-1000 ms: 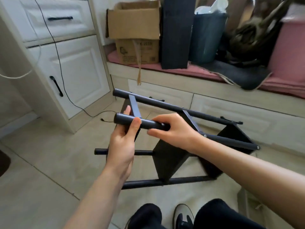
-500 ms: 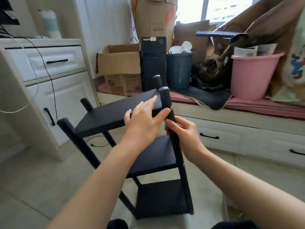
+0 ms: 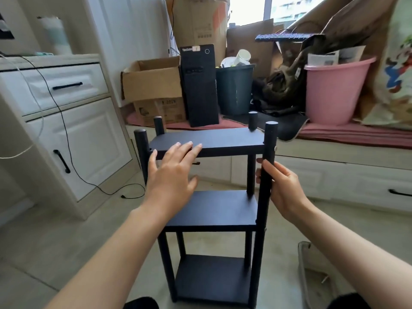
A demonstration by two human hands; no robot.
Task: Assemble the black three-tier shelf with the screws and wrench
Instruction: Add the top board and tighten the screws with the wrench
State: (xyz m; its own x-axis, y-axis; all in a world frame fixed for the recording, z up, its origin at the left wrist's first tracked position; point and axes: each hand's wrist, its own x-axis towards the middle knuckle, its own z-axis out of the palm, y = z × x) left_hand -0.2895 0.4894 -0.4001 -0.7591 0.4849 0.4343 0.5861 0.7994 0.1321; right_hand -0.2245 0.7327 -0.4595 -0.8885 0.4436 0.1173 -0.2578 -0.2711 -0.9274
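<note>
White cabinet (image 3: 73, 139) at frame left, black cable hanging down its door. Centre: black three-tier shelf (image 3: 214, 210) stands upright on the floor (image 3: 55, 237), all 3 boards in. Left hand (image 3: 171, 172) lies flat, fingers straight, tips on the top board's front edge; grip apart. Right hand (image 3: 283, 188) curls round the front-right post (image 3: 266, 192) below the top board; grip clamped on it. Pink bucket (image 3: 334, 90) at upper right.
</note>
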